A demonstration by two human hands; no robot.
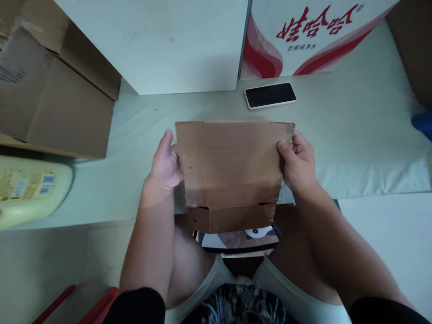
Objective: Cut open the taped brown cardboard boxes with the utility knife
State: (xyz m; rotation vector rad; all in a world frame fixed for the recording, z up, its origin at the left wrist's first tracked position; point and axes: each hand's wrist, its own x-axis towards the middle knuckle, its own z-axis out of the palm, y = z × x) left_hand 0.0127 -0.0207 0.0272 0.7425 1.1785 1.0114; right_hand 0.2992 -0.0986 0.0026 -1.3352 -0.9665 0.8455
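Observation:
A creased brown piece of cardboard (241,164) is held up over my lap, with a narrow folded flap along its lower edge. At its left side my left hand (165,164) has its fingers curled against the edge, thumb pointing up; some fingertips are hidden. My right hand (299,159) pinches the upper right edge, the thumb in front and the other fingers behind. Under the cardboard, partly covered, a printed picture with a cartoon eye (256,233) rests between my legs.
A white-framed phone (270,95) lies beyond the cardboard on the pale green cloth (351,130). Behind stand a white box (189,54) and a red-and-white carton (303,56). Brown boxes (72,108) and a yellow jug (40,191) are at left, red bars (97,308) below.

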